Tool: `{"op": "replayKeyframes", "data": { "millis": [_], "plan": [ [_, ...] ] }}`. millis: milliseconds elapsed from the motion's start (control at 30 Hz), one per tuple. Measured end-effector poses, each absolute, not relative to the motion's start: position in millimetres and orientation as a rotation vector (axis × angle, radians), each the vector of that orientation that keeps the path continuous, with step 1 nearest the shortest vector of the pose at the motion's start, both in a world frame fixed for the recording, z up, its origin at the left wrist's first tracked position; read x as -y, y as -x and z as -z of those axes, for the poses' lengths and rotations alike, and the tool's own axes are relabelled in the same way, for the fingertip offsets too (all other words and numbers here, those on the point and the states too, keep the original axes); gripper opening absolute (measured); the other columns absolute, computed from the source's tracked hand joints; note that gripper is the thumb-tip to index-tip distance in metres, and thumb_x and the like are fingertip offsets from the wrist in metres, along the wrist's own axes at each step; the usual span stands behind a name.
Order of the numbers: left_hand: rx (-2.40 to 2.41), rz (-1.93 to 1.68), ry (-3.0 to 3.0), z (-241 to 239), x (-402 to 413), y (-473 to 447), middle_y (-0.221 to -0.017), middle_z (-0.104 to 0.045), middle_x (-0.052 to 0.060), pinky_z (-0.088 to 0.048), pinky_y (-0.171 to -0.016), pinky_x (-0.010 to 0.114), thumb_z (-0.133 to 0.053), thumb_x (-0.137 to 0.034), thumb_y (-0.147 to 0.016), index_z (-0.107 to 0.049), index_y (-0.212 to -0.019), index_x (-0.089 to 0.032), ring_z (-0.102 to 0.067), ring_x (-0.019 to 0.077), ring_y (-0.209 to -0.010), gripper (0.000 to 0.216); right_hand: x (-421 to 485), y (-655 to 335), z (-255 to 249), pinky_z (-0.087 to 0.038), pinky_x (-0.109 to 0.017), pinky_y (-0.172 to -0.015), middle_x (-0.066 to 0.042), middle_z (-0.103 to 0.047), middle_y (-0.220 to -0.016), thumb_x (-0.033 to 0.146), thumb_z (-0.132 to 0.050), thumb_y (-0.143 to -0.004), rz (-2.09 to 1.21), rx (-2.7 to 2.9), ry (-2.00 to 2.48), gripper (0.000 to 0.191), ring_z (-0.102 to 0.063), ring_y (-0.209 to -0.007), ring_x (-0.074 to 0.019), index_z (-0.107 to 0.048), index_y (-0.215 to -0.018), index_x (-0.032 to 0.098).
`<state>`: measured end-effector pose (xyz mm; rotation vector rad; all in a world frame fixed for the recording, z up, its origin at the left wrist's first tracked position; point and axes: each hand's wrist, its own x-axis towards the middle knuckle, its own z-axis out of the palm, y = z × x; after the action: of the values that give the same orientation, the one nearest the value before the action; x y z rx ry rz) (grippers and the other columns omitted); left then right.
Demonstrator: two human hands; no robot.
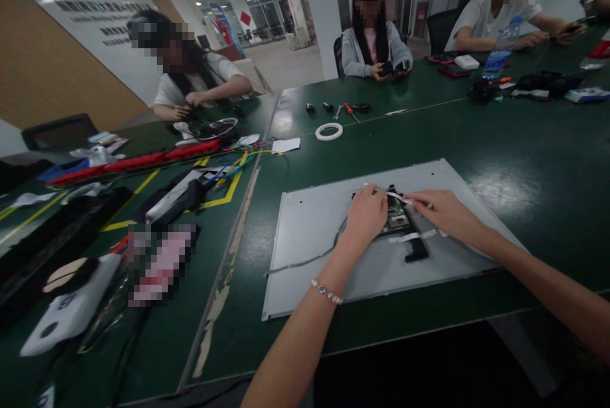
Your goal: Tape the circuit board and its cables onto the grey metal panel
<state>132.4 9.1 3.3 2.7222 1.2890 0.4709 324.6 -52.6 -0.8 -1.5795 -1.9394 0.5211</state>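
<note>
A grey metal panel lies flat on the green table in front of me. A small green circuit board sits near its middle, with black parts and white tape strips around it. My left hand rests on the board's left side, fingers curled and pinching one end of a thin white strip. My right hand is at the board's right side, fingers closed on the strip's other end. A thin grey cable runs from the board to the panel's left edge.
A roll of white tape, small tools and wires lie farther back. Red bars, black devices and coloured wires crowd the left table. Three other people sit at the far side; a water bottle stands at right.
</note>
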Motion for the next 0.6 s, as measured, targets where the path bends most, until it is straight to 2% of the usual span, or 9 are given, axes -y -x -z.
{"op": "replayKeyframes", "data": {
  "millis": [233, 367, 600],
  "plan": [
    [-1.317, -0.469, -2.694, -4.5, -7.1, -131.2, -0.115, -0.059, 0.011, -0.043, -0.094, 0.032, -0.031, -0.02, -0.096, -0.059, -0.115, -0.014, -0.058, 0.0186, -0.101, 0.034, 54.6, -325.1, -1.3, -0.045, -0.033, -0.082, -0.004, -0.066, -0.107, 0.022, -0.041, -0.087, -0.526, 1.861, 1.582, 0.037, -0.061, -0.092, -0.0185, -0.066, -0.115, 0.022],
    [-1.299, -0.472, -2.681, -6.1, -8.5, -132.1, -0.111, -0.062, 0.011, -0.043, -0.095, 0.032, -0.031, -0.018, -0.096, -0.06, -0.11, -0.012, -0.058, 0.0189, -0.103, 0.033, 55.1, -324.3, -1.3, -0.045, -0.03, -0.076, -0.004, -0.067, -0.098, 0.025, -0.043, -0.086, -0.586, 1.793, 1.63, 0.033, -0.061, -0.084, -0.0177, -0.068, -0.107, 0.021],
    [-1.304, -0.513, -2.648, -2.7, -10.5, -132.6, -0.109, -0.065, 0.011, -0.042, -0.098, 0.032, -0.032, -0.016, -0.094, -0.061, -0.104, -0.012, -0.058, 0.0197, -0.109, 0.031, 55.2, -323.8, 2.7, -0.043, -0.028, -0.07, -0.002, -0.067, -0.087, 0.027, -0.043, -0.088, -0.63, 1.755, 1.675, 0.031, -0.06, -0.074, -0.0154, -0.068, -0.106, 0.021]
  ]
}}
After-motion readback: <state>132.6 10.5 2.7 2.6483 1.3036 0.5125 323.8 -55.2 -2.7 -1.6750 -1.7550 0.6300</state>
